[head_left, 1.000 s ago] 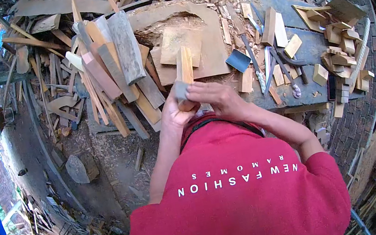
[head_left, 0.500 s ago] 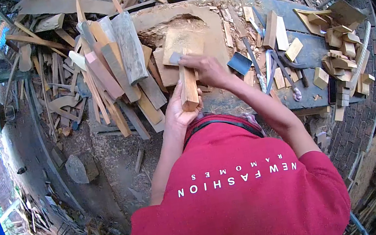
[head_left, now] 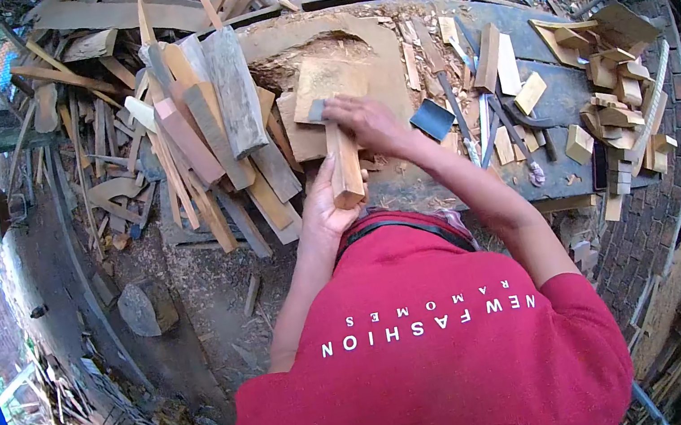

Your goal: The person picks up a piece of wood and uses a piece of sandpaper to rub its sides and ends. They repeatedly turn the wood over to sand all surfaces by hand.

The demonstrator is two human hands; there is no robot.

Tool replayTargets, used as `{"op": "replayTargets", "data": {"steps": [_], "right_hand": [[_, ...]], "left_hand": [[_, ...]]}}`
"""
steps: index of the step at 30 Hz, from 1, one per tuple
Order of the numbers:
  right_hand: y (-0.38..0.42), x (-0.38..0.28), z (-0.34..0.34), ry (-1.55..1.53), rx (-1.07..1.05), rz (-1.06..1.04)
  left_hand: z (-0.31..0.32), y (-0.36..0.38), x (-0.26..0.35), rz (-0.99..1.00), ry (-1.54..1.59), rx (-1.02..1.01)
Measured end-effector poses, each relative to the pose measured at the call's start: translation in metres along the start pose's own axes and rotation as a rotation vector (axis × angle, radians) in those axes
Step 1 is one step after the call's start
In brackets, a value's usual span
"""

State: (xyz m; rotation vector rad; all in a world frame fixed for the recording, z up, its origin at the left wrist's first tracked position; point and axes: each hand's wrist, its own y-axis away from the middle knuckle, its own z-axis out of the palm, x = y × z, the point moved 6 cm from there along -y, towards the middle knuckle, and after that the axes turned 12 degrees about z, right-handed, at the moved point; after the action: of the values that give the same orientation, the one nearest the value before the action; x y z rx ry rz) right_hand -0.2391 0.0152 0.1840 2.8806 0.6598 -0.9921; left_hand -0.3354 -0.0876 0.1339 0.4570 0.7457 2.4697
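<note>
My left hand (head_left: 326, 206) is wrapped round the near part of a wooden block (head_left: 346, 173), which points towards my body. Over the block's far end lies my right hand (head_left: 366, 124), its fingers bent round a small grey piece (head_left: 316, 110) that looks like sandpaper. Just beyond them a flat square board (head_left: 328, 78) rests on the workbench. To the right of my right hand is a dark square sheet (head_left: 432, 119). The palm side of my right hand is hidden.
Long wood offcuts (head_left: 232, 90) are heaped left of my hands. On the bench's right side are small blocks (head_left: 531, 91), thin tools (head_left: 455, 101) and a pile of cut pieces (head_left: 615, 114). A log stump (head_left: 148, 307) stands on the ground at the left.
The wooden block has tilted slightly, its near end shifting a little right and down. My right hand has moved slightly over its far end. Both hands keep their hold.
</note>
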Motion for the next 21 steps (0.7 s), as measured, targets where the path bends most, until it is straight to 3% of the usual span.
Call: {"op": "replayTargets", "data": {"steps": [4, 5, 7, 9, 11, 13, 16, 19, 21], "right_hand": [[-0.017, 0.009, 0.008, 0.113, -0.31, 0.164], [-0.013, 0.008, 0.011, 0.114, -0.31, 0.163], [0.009, -0.009, 0.0, 0.01, -0.075, -0.003], [0.033, -0.022, -0.009, -0.082, -0.109, 0.015], [0.056, -0.051, -0.028, -0.22, -0.071, -0.131], [0.07, -0.077, -0.046, -0.321, -0.07, -0.13], [0.063, -0.056, -0.034, -0.21, -0.034, -0.151], [0.03, -0.005, -0.002, -0.169, 0.014, -0.008], [0.005, 0.024, 0.007, -0.194, 0.041, 0.059]], "left_hand": [[-0.003, 0.001, 0.002, -0.006, -0.011, 0.074], [-0.005, 0.0, 0.002, -0.011, -0.008, 0.064], [-0.006, 0.0, 0.003, -0.019, 0.002, 0.037], [0.001, -0.001, 0.0, -0.027, 0.017, 0.013], [0.004, 0.001, 0.0, 0.056, 0.126, 0.266], [-0.008, 0.008, 0.003, 0.057, 0.021, 0.321], [-0.005, 0.007, 0.001, 0.044, 0.07, 0.29], [-0.001, 0.0, 0.001, -0.054, 0.062, -0.093], [0.002, 0.003, 0.003, -0.034, 0.01, -0.014]]}}
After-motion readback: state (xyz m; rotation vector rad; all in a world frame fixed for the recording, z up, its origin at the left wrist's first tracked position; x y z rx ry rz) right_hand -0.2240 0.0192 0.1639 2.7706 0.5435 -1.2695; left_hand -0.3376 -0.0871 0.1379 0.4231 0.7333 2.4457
